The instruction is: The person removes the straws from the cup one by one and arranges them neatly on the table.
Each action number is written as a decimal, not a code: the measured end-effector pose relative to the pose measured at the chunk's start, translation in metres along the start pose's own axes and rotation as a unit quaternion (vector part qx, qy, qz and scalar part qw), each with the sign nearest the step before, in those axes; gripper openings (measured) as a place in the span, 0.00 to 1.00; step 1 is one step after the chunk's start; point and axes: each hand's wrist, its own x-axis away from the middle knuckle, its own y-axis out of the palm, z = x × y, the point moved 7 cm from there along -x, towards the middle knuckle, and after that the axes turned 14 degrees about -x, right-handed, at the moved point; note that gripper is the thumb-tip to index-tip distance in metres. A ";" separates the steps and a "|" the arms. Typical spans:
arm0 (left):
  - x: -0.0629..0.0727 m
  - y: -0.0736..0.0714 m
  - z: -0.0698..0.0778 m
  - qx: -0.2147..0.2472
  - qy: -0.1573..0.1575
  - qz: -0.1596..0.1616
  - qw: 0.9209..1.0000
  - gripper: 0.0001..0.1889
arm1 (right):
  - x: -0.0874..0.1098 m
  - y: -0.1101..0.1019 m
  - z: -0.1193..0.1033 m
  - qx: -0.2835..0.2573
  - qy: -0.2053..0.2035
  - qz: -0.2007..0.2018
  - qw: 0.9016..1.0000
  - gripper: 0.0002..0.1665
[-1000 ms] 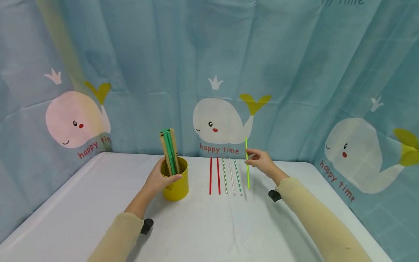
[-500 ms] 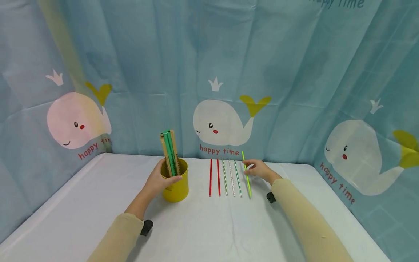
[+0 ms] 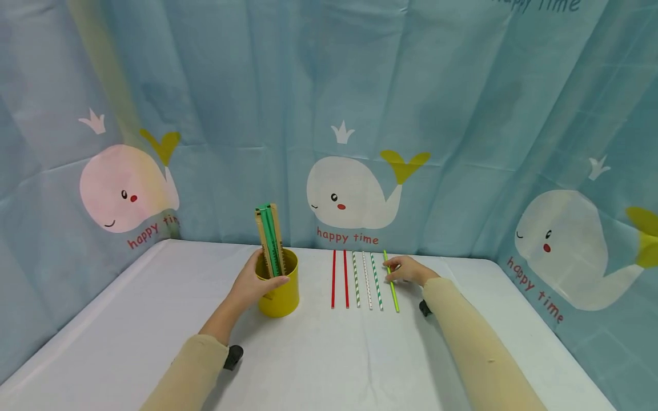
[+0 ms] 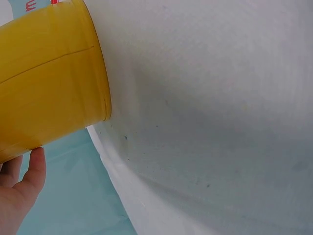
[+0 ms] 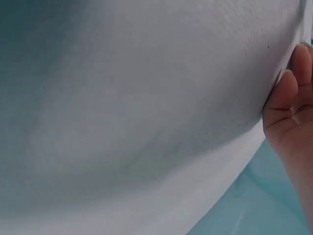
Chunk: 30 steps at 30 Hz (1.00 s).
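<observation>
My left hand [image 3: 252, 284] grips a yellow bucket [image 3: 281, 299] by its side, thumb over the front near the rim. Several long green and tan sticks [image 3: 272, 240] with dark print stand upright in it. In the left wrist view the yellow bucket [image 4: 54, 73] appears tilted, fingertips against its wall. On the right, my right hand [image 3: 408, 269] pinches a lime green straw [image 3: 393, 292], which lies along the tabletop. The right wrist view shows thumb and fingers of my right hand [image 5: 293, 107] down at the cloth; the straw is hidden there.
Left of the lime straw, several straws lie in a row: two red straws, the nearer-to-bucket red straw [image 3: 333, 279] among them, a green-striped straw [image 3: 356, 279], a pale straw [image 3: 367, 279] and a teal-striped straw [image 3: 377, 282]. A blue whale-print curtain [image 3: 247, 114] backs the white table [image 3: 329, 359].
My right hand has lowered the lime green straw from above the table to the tabletop, beside the teal-striped straw. The left hand and the bucket have stayed in place.
</observation>
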 end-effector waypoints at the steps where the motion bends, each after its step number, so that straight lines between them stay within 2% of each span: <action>1: 0.000 0.000 0.000 0.000 0.001 0.000 1.000 0.49 | 0.000 0.000 0.001 -0.002 0.002 -0.001 1.000 0.32; 6: 0.000 0.002 0.003 0.001 0.002 -0.002 1.000 0.49 | 0.006 -0.002 0.002 0.010 0.003 -0.019 1.000 0.34; 13: 0.002 0.001 0.002 -0.001 -0.005 -0.006 1.000 0.51 | 0.020 0.003 -0.004 0.100 0.035 -0.044 0.993 0.42; 20: 0.003 -0.001 0.000 -0.008 -0.001 -0.007 1.000 0.51 | 0.020 0.009 -0.002 0.083 0.043 -0.031 0.995 0.43; 30: 0.001 0.000 0.000 -0.009 0.004 -0.007 1.000 0.51 | 0.018 0.009 -0.004 0.110 0.037 -0.031 0.993 0.41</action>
